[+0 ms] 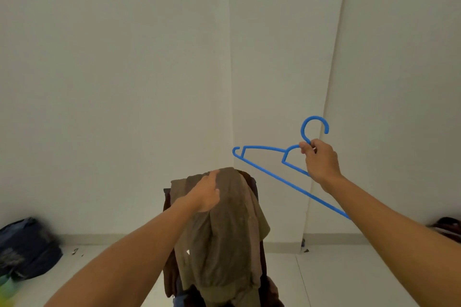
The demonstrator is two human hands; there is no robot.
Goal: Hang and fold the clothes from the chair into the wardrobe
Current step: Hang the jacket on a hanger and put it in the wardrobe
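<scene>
An olive-brown garment (pixel 229 237) hangs over the back of a chair, on top of darker clothes (pixel 168 207) that cover the chair almost fully. My left hand (pixel 205 194) lies on the top of this garment, with its fingers reaching over the upper fold. To the right and higher, my right hand (pixel 320 161) pinches a blue plastic hanger (pixel 264 148) at the base of its hook. The hanger is tilted, its long bar sloping down to the right behind my forearm. No wardrobe is in view.
White walls meet in a corner straight behind the chair. A dark blue bag (pixel 27 249) lies on the floor at the left wall. A dark reddish bundle (pixel 446 228) sits at the right edge. The floor is pale tile.
</scene>
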